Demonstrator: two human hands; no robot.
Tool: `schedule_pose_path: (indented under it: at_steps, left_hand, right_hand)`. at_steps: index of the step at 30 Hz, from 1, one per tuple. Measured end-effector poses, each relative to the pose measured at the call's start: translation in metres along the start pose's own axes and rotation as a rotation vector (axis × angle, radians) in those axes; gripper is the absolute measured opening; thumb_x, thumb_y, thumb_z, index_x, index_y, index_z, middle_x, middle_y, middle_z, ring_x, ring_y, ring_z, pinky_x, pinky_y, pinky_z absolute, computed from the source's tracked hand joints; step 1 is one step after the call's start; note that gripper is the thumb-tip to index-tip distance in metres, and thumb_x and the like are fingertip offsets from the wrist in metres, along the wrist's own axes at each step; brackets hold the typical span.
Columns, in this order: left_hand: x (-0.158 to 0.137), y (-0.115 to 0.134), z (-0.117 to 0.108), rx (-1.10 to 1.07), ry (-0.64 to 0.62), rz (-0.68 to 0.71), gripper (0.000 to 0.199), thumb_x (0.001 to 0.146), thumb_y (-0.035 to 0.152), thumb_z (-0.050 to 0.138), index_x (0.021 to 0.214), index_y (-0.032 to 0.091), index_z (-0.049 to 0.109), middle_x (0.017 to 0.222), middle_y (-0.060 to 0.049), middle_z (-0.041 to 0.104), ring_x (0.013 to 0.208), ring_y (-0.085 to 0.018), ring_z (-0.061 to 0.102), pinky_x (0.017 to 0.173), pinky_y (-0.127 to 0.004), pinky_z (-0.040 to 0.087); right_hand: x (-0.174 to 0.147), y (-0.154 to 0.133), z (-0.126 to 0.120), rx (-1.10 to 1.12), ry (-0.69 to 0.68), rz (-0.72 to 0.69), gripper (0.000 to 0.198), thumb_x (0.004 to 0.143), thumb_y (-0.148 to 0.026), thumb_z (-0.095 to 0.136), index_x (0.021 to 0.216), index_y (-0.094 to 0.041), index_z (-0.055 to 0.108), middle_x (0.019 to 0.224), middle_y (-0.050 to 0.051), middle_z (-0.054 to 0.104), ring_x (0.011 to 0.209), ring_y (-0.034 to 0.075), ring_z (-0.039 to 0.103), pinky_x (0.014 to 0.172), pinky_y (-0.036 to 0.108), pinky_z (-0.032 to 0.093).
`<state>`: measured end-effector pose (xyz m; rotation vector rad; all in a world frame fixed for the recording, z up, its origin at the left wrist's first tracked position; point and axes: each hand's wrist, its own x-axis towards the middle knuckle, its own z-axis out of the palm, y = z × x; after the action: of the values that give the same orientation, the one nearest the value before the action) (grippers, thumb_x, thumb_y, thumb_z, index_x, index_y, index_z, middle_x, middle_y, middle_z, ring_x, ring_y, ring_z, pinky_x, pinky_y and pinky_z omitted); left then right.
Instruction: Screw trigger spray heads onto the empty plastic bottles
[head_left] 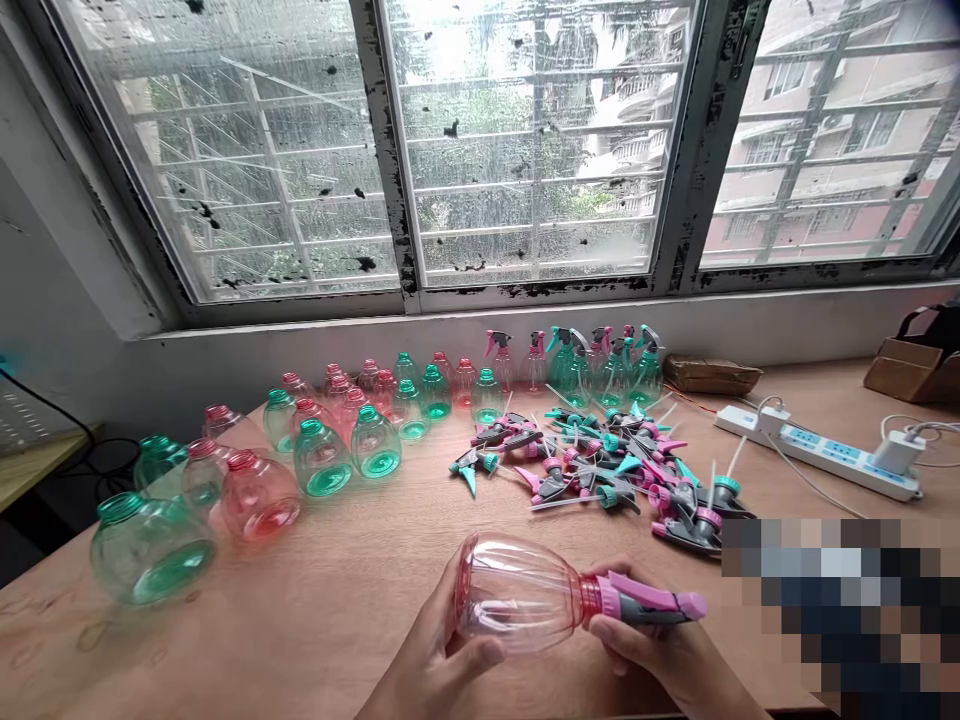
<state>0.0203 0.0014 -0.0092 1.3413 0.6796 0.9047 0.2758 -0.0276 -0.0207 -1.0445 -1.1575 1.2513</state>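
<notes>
A clear pink spray bottle [517, 590] lies sideways in the air above the front of the table, its neck pointing right. My left hand [442, 635] is wrapped round its base end, thumb along the near side. A pink and grey spray head [649, 600] sits on the bottle's neck. My right hand [645, 645] grips it around the collar, with the thumb in front and the other fingers partly hidden behind. Beyond my hands lies a loose pile of spray heads [592, 460] in pink, teal and grey, some with straws sticking up.
Open-necked green bottles [154, 550] and pink bottles [259, 495] stand at the left. Several bottles with spray heads [611, 375] stand by the wall. A white power strip [817, 450], a brown package [711, 375] and a cardboard box [911, 365] are at the right. A blurred patch covers the lower right.
</notes>
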Motion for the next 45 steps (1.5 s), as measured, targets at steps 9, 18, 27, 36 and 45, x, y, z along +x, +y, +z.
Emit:
schedule_pose_path:
  at_steps: [9, 18, 27, 36, 45]
  left_hand:
    - [-0.005, 0.003, 0.004, 0.03, -0.011, -0.002, 0.099, 0.081, 0.044, 0.078, 0.158, 0.03, 0.017, 0.16, -0.009, 0.037, 0.148, -0.036, 0.03, 0.122, -0.045, 0.025]
    - [-0.007, -0.003, 0.001, 0.213, 0.038, 0.089, 0.103, 0.083, 0.041, 0.077, 0.157, 0.038, 0.006, 0.165, -0.006, 0.026, 0.146, -0.034, 0.033, 0.124, -0.047, 0.019]
    - [-0.006, -0.004, -0.001, 0.125, -0.002, 0.008, 0.094, 0.082, 0.046, 0.077, 0.156, 0.032, 0.021, 0.159, -0.011, 0.034, 0.138, -0.035, 0.043, 0.117, -0.047, 0.032]
    - [-0.008, -0.002, 0.001, 0.155, 0.009, 0.031, 0.109, 0.082, 0.044, 0.077, 0.157, 0.037, -0.001, 0.161, -0.008, 0.031, 0.132, -0.03, 0.05, 0.12, -0.046, 0.027]
    - [-0.005, -0.007, 0.0, 0.13, 0.009, 0.042, 0.101, 0.082, 0.042, 0.078, 0.157, 0.039, 0.01, 0.166, -0.006, 0.018, 0.138, -0.033, 0.044, 0.12, -0.048, 0.027]
  right_hand:
    - [0.0, -0.004, -0.002, -0.038, -0.029, -0.048, 0.03, 0.078, -0.048, 0.076, 0.082, -0.02, 0.067, 0.053, -0.006, 0.056, 0.048, 0.013, 0.052, 0.048, 0.025, 0.038]
    - [0.0, -0.004, -0.002, -0.009, -0.053, -0.046, 0.026, 0.078, -0.046, 0.078, 0.08, -0.022, 0.068, 0.052, -0.006, 0.056, 0.049, 0.014, 0.052, 0.047, 0.023, 0.043]
    - [0.0, -0.006, -0.002, -0.017, -0.074, -0.024, 0.026, 0.078, -0.044, 0.079, 0.079, -0.02, 0.068, 0.054, -0.006, 0.056, 0.049, 0.012, 0.05, 0.048, 0.023, 0.04]
    - [0.001, -0.005, -0.001, 0.021, -0.046, -0.034, 0.024, 0.076, -0.041, 0.081, 0.081, -0.02, 0.07, 0.055, -0.007, 0.057, 0.048, 0.011, 0.051, 0.047, 0.021, 0.041]
    - [0.001, -0.006, -0.003, -0.013, -0.077, -0.057, 0.025, 0.08, -0.039, 0.078, 0.066, -0.022, 0.065, 0.054, -0.006, 0.056, 0.051, 0.013, 0.053, 0.048, 0.023, 0.041]
